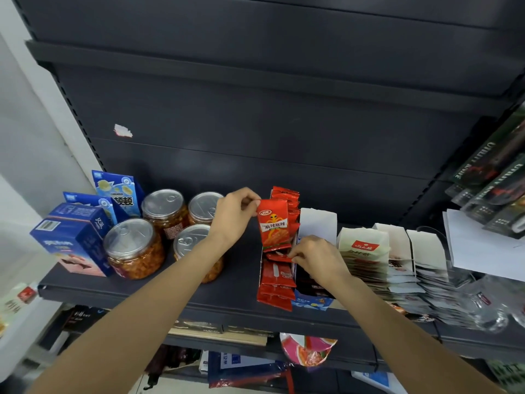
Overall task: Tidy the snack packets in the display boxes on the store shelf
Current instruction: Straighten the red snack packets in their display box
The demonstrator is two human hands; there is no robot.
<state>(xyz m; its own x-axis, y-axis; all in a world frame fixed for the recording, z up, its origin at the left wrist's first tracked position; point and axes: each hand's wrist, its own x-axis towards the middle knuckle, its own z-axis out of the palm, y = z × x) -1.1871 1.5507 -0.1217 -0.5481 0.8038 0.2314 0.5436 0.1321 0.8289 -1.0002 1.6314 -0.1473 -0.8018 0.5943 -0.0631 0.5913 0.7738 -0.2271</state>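
Note:
A row of red snack packets (277, 282) fills a narrow display box (312, 303) on the dark shelf (235, 282). My left hand (233, 216) pinches the top corner of one upright red packet (274, 226), held above the row. My right hand (315, 255) reaches into the box just below it and pinches another red packet (279, 256) lying in the row. More red packets (285, 196) stand at the back of the box. Beside it on the right stand white display boxes with pale packets (365, 248).
Several clear jars with metal lids (133, 248) and blue cartons (74, 237) stand on the shelf's left. White and grey packets (426, 282) fan out on the right, next to a sheet of white paper (483, 245). Hanging utility knife packs (494, 177) are at far right.

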